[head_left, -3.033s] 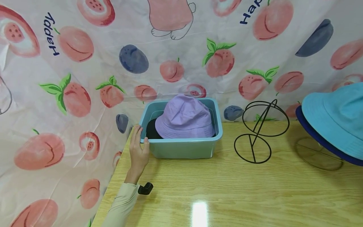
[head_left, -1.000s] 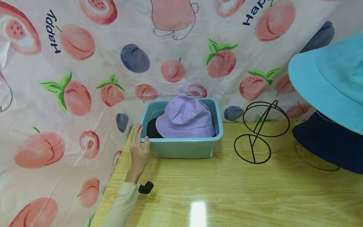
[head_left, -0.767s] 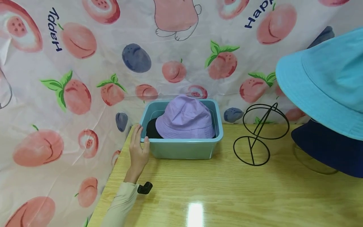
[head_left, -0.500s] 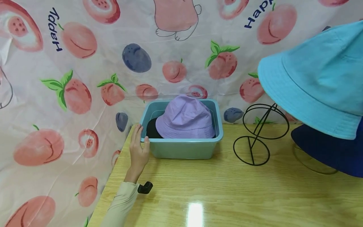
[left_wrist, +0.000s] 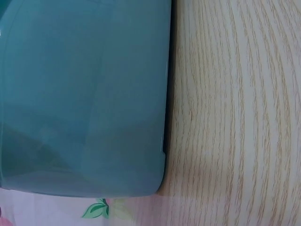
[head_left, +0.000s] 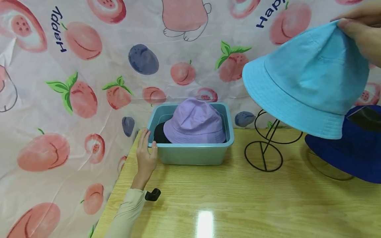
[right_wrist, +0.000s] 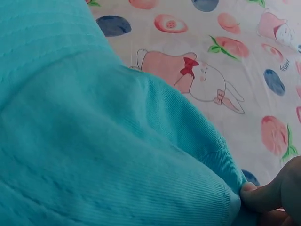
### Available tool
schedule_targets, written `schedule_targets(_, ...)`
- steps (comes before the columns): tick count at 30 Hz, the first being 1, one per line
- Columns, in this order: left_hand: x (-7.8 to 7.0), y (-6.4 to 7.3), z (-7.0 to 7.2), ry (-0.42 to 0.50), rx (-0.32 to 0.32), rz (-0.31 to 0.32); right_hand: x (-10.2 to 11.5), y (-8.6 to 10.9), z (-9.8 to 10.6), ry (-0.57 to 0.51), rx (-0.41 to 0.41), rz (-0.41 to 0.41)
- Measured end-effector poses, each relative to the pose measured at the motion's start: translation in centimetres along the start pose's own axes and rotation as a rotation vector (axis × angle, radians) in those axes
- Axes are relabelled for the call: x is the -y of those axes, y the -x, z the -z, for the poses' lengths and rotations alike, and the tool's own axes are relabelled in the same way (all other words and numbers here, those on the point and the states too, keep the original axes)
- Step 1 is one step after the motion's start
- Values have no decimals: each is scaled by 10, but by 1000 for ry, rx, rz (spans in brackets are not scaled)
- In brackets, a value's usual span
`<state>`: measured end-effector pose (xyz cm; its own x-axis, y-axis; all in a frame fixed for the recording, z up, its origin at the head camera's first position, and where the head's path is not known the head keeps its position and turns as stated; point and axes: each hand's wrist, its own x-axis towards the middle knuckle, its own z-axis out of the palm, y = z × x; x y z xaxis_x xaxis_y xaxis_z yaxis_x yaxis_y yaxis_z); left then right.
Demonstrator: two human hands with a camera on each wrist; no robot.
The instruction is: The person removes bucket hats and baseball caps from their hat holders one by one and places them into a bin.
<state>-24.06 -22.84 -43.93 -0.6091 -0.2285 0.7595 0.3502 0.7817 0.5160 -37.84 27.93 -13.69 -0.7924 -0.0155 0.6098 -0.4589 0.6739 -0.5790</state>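
Note:
High on the right of the head view, my right hand (head_left: 364, 31) pinches the crown of a light blue bucket hat (head_left: 303, 79), which hangs tilted with its brim toward the left. The right wrist view shows the thumb (right_wrist: 263, 193) pressed into the gathered cloth of the hat. My left hand (head_left: 146, 160) rests with straight fingers against the left front corner of a blue-green plastic bin (head_left: 193, 155). Inside the bin sit a lavender bucket hat (head_left: 194, 124) and something black (head_left: 160, 134), mostly covered by it. Only the bin's wall and the table fill the left wrist view.
A black wire stand with rings (head_left: 265, 155) stands right of the bin, partly behind the light blue hat. Further right, a dark blue hat (head_left: 357, 152) sits over another wire stand (head_left: 324, 168). Fruit-print cloth (head_left: 119, 66) backs the wooden table (head_left: 223, 201).
The light blue hat has come off the dark blue hat and moved up and left, now overlapping the black stand. My right hand has come into view. My left hand has stayed at the bin.

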Motion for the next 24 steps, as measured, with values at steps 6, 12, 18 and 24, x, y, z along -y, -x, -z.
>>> schedule_targets(6,0,0,2,-8,9,7,30,7,-13,-6,104,1)
schedule_targets(12,0,-2,2,-2,7,-4,57,17,-25,91,135,-26)
schedule_targets(18,0,-1,1,-1,4,-7,76,22,-38,53,150,22)
schedule_targets(24,1,-1,1,4,4,-10,89,21,-54,-52,211,53)
